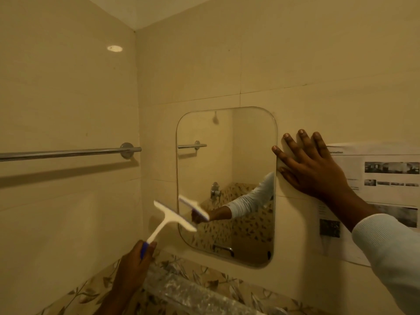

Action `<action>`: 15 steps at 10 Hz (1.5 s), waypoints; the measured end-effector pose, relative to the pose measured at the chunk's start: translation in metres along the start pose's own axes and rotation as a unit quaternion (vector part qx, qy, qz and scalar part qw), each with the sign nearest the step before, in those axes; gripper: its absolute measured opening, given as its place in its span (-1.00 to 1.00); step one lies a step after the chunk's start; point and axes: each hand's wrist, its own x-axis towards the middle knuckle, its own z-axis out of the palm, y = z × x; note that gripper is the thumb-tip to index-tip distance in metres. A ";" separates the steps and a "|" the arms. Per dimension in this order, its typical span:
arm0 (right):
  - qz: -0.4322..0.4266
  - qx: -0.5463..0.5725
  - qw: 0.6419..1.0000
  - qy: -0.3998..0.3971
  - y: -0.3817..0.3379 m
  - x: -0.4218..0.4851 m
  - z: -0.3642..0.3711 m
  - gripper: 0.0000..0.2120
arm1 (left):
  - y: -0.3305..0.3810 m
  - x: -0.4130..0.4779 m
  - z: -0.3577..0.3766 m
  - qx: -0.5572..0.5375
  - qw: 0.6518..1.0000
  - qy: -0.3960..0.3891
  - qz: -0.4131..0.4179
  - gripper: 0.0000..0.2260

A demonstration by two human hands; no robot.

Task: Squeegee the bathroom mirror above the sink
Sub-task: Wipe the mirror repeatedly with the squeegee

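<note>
Head view: mirror (227,155) hangs on the far wall, centre. Left hand (134,260) has fingers wrapped round the squeegee (172,218) handle; the blade sits tilted by the mirror's lower-left edge, contact unclear. Right hand (311,169) lies flat, fingers spread, holding nothing, pressed on the tile at the mirror's right edge. No wipe lines visible; I'd judge most of the glass is left.

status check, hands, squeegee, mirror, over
Left hand gripping squeegee, blade at mirror lower left edge. Right hand flat on wall beside mirror. Nothing blocking glass.
</note>
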 end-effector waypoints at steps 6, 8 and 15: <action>0.002 -0.007 1.000 -0.001 0.000 0.001 0.002 -0.35 | 0.269 0.025 0.059 -0.201 0.975 0.034 0.090 -0.68; 0.003 -0.008 1.000 0.006 -0.001 0.001 0.000 -0.35 | 0.241 0.002 0.083 -0.133 0.985 0.063 0.088 -0.65; 0.007 -0.003 1.000 -0.012 -0.001 0.001 -0.001 -0.33 | 0.143 -0.095 0.126 -0.074 0.996 -0.029 -0.032 -0.50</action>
